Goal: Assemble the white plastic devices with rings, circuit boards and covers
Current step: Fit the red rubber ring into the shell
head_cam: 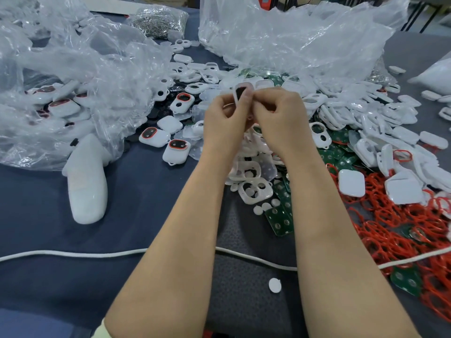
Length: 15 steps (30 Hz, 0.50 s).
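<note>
My left hand (pixel 225 118) and my right hand (pixel 280 115) meet above the table's middle, both pinching one white plastic device (pixel 240 92) with a dark window, held upright. My fingers hide its lower half. Under my wrists lies a heap of white frames (pixel 255 189). Green circuit boards (pixel 280 218) lie to the right of it. Red rings (pixel 395 237) pile up at the right. White square covers (pixel 351 182) rest on that pile. Finished devices with red rings (pixel 175 148) lie at the left.
Crumpled clear plastic bags (pixel 73 69) fill the left and the back (pixel 305 37). A long white plastic object (pixel 86 184) lies at the left. A white cord (pixel 73 253) crosses the dark cloth near me. A bag of metal parts (pixel 158 20) sits far back.
</note>
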{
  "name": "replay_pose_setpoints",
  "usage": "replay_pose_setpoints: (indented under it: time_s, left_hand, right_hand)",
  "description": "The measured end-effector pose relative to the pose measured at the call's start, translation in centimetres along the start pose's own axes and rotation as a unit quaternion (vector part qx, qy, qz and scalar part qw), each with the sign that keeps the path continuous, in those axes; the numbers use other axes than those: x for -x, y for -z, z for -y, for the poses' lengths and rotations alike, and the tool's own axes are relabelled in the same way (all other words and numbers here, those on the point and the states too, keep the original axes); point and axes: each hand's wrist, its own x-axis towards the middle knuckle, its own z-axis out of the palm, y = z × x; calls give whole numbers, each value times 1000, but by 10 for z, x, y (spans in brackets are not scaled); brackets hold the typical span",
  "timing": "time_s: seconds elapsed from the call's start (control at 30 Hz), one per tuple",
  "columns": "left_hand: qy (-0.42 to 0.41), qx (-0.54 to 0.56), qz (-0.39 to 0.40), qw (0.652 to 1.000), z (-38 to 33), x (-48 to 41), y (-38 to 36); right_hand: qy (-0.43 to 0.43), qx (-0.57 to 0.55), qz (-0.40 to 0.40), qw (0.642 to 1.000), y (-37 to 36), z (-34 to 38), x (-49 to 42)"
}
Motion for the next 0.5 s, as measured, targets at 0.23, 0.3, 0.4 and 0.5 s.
replay_pose_setpoints:
  time_s: [0.23,0.3,0.4,0.5]
  left_hand:
    - [32,69,-81,994,-2,-7,12]
    - [21,66,-88,994,-2,-7,12]
    - [14,68,-99,993,-2,-4,9]
    - [3,112,-122,986,-6,-4,10]
  right_hand:
    - [-54,-28,129,990,38,14,7]
    - [-83,77,307,945,41,19,15]
    - [-131,171,418,882,27,21,22]
    - [-124,184,308,925,15,15,15]
